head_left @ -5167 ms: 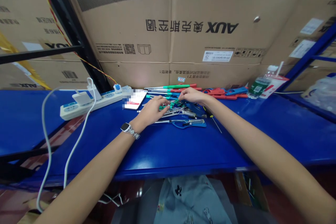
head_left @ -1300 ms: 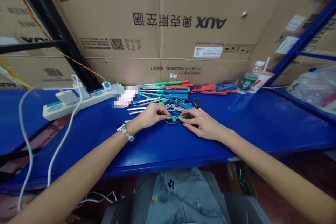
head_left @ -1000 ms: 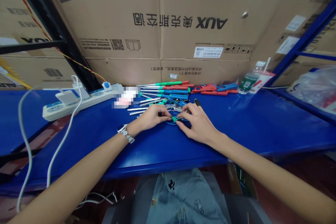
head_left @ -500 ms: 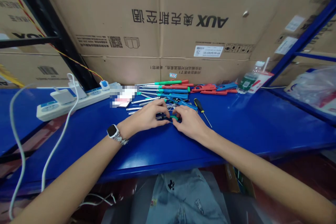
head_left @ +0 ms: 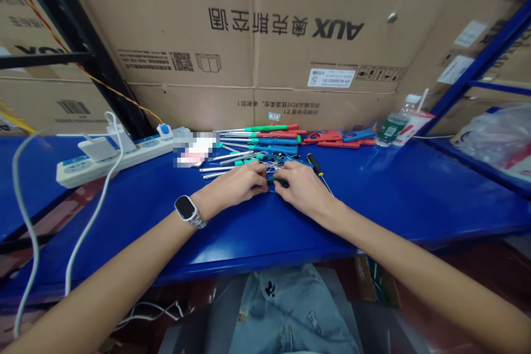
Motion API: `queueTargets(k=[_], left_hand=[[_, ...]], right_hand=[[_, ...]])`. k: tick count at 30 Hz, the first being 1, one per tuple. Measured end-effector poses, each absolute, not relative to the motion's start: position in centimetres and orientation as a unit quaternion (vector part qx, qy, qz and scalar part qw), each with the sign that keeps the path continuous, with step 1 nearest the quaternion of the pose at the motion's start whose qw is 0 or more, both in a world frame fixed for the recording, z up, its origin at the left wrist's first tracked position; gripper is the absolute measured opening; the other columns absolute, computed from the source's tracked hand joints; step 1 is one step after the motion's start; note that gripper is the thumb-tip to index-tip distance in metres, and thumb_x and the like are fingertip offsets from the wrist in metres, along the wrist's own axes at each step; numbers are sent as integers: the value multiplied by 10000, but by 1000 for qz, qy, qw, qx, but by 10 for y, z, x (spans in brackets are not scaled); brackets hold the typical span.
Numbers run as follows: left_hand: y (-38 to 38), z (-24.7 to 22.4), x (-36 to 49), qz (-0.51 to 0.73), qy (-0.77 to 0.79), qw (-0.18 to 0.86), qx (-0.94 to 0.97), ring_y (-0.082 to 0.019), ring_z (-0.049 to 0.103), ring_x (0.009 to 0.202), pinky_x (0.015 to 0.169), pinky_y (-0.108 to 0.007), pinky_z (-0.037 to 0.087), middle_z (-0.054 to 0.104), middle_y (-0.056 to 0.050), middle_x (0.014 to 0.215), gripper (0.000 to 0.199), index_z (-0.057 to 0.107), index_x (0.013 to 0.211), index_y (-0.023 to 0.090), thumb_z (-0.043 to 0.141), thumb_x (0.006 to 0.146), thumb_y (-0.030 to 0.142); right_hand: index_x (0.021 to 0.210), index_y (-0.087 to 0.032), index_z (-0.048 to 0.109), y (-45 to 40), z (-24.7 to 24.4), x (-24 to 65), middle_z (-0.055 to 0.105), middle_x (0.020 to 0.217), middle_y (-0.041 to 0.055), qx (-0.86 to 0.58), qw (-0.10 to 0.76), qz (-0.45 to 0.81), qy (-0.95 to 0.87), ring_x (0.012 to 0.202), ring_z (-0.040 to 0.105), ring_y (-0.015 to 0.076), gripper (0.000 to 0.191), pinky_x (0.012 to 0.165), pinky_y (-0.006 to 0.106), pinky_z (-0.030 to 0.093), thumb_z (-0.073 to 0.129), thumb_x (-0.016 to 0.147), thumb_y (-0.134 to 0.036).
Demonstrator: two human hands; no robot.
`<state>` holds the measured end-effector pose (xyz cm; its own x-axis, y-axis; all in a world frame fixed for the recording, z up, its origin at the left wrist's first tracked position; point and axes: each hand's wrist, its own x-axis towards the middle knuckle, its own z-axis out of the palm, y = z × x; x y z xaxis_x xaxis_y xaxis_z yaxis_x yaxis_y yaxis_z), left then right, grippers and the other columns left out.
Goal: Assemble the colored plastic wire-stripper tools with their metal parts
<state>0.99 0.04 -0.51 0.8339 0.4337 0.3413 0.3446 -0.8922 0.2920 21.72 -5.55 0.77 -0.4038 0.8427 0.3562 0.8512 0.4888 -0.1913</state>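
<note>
My left hand [head_left: 248,181] and my right hand [head_left: 301,183] are close together, low over the table, fingertips pinched. Between them is a small green and dark piece [head_left: 271,180], mostly covered by the fingers. My right fingertips close on it; my left fingertips meet its other end, but what they grip is hidden. Thin white wires [head_left: 274,166] lie just behind the hands. Beyond are several long metal-tubed sticks with green, red and blue handles [head_left: 276,141]. A black and yellow screwdriver [head_left: 315,165] lies beside my right hand.
On the blue table [head_left: 232,235], a white power strip [head_left: 136,154] with plugs and cables stands left. Red and blue plastic parts [head_left: 338,139] lie at the back right, near a bottle [head_left: 390,128] and a cup [head_left: 410,127]. Large cardboard [head_left: 265,55] stands behind.
Both hands have shifted slightly and their fingers are drawn in more tightly. The dark part formerly visible within my left hand is now hidden. The view has moved slightly.
</note>
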Motion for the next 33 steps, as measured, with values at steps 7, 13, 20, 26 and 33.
queueTargets(k=[7,13,20,26,33], left_hand=[[-1,-3,10,178,195,86,961,-192,604,862,779,-320,487,628,-48,939,193,751,883,215,587,974,172],[0,-4,10,176,195,79,962,-196,604,869,781,-325,489,628,-55,944,202,754,899,204,577,995,190],[-1,-1,10,160,196,74,965,-194,602,879,786,-318,489,621,-60,960,196,755,920,184,578,1003,188],[-1,-1,9,165,203,88,961,-185,603,866,797,-317,491,621,-58,953,198,757,912,188,579,1000,191],[0,-2,10,162,210,87,960,-187,606,859,789,-325,490,628,-61,956,184,760,914,181,592,985,167]], right_hand=[[877,-165,768,-57,5,214,669,851,98,-520,172,-26,-836,845,629,240,138,736,351,476,637,905,-137],[886,-165,763,-58,1,214,664,900,93,-533,177,-36,-827,800,620,213,142,704,331,451,625,918,-165],[905,-151,751,-60,7,213,644,1014,92,-543,151,-40,-825,690,546,148,155,627,310,335,605,938,-191],[890,-140,722,-57,7,216,618,980,71,-509,163,-23,-845,661,456,118,111,625,299,269,612,899,-144],[896,-138,715,-56,0,214,603,943,63,-531,187,-5,-826,677,473,127,111,639,295,303,609,923,-151]])
